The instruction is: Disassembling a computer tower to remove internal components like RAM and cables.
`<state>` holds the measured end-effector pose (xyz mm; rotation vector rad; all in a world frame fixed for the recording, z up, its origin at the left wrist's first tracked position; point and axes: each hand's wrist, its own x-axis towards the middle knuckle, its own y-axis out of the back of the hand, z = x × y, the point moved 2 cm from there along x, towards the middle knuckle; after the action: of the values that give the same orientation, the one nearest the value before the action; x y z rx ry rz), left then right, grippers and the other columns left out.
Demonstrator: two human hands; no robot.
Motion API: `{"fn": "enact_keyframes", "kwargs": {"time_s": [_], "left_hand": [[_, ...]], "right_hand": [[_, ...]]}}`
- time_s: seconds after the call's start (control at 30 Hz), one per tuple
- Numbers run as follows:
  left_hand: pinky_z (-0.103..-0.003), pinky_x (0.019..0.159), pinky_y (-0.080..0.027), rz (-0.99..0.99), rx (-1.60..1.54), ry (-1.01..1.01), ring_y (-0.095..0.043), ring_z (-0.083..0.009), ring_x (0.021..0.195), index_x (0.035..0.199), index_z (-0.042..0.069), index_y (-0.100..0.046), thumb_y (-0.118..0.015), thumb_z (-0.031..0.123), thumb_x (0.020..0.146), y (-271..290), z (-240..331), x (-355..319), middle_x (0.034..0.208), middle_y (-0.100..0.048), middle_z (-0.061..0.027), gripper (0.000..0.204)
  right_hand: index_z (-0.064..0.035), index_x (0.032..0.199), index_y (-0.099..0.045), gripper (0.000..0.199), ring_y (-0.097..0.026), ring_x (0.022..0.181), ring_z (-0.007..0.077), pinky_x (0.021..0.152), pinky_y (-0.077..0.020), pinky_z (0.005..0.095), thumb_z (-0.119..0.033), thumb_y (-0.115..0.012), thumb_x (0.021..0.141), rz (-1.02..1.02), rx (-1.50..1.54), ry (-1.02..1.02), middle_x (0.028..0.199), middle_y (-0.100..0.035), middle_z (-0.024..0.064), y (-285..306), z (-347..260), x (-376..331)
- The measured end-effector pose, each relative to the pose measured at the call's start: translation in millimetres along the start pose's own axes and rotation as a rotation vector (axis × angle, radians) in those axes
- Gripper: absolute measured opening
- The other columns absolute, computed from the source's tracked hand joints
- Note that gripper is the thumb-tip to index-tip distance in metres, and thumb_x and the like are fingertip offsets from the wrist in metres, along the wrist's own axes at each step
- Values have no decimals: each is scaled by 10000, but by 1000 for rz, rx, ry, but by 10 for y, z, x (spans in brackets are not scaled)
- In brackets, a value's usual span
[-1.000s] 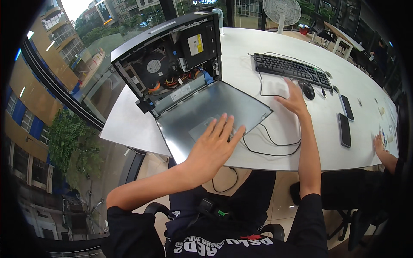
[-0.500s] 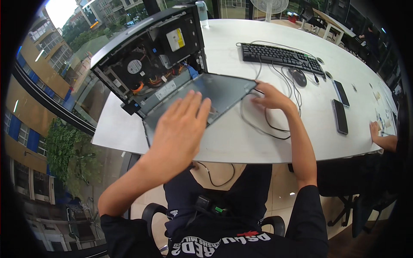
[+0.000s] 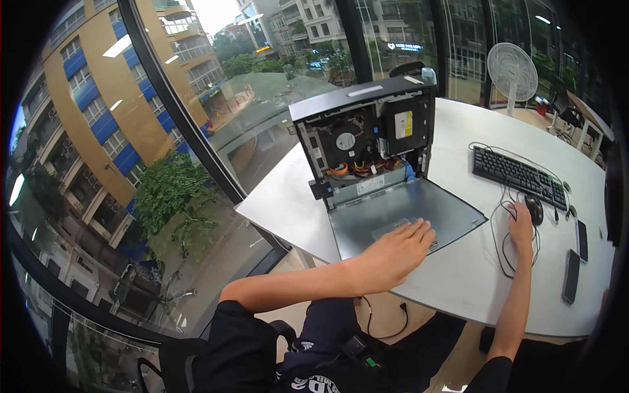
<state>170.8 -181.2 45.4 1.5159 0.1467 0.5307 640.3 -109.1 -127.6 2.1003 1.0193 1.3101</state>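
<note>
A black desktop computer case (image 3: 367, 141) stands upright at the back left of the white table, its inside showing a fan, a drive and coloured wires. Its grey metal side panel (image 3: 452, 206) is swung down toward me and lies flat, still joined along the lower edge. My left hand (image 3: 396, 255) stretches over the panel's near part, fingers straight and close together, gripping nothing. Beside the black mouse (image 3: 534, 209), my right hand (image 3: 521, 226) has its fingers curled on the thin black cable (image 3: 503, 245); the fingertips are partly hidden.
A black keyboard (image 3: 517, 175) lies behind the mouse. Two dark phones, one (image 3: 571, 278) nearer and one (image 3: 582, 241) farther, rest at the right. Large windows (image 3: 196, 131) line the left side. A white fan (image 3: 512, 72) stands behind the table.
My head view has turned left. My right hand has left the panel's corner and moved right to the cables, which are now bunched closer to the mouse. My left hand stays over the panel.
</note>
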Motion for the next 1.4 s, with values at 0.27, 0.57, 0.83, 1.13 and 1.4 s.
{"fn": "enact_keyframes", "kwargs": {"time_s": [0.27, 0.57, 0.83, 1.13, 1.4], "left_hand": [[-484, 1200, -388, -56, -66, 14, -387, -486, 1451, 1368, -170, -386, -506, -135, 832, 143, -39, 41, 1484, -409, -415, 550], [-486, 1191, -400, -60, -49, 34, -383, -490, 1449, 1377, -180, -384, -492, -137, 841, 137, 20, -6, 1498, -389, -421, 549], [-486, 1187, -402, -51, -86, 26, -409, -497, 1429, 1363, -180, -405, -500, -126, 827, 88, 79, 31, 1468, -424, -421, 547], [-482, 1168, -402, -38, -89, 76, -452, -496, 1392, 1360, -158, -419, -513, -109, 818, 168, 140, -59, 1426, -492, -372, 553], [-466, 1130, -434, -140, 140, -6, -491, -427, 1386, 1397, -131, -441, -674, 41, 816, -223, 334, -131, 1450, -496, -324, 649]], "right_hand": [[5, 1223, -649, 364, -549, 1314, 363, 1141, -407, 418, 17, -653, 859, -1, -30, 5, 1337, -625, 196, -37, 1, -3], [3, 1188, -669, 324, -555, 1286, 388, 1096, -441, 431, 3, -650, 865, -116, -41, -98, 1347, -607, 210, 132, -419, 38], [9, 1138, -677, 335, -559, 1257, 430, 1087, -444, 453, 5, -664, 803, 35, -38, -22, 1320, -614, 240, 2, -21, -76], [2, 1148, -692, 339, -559, 1276, 407, 1107, -434, 439, -56, -689, 815, -47, -11, -38, 1330, -623, 224, 12, -414, 101], [11, 1176, -696, 358, -565, 1276, 397, 1096, -447, 437, -81, -701, 829, 7, -58, -45, 1347, -621, 216, 80, -332, -24]]}}
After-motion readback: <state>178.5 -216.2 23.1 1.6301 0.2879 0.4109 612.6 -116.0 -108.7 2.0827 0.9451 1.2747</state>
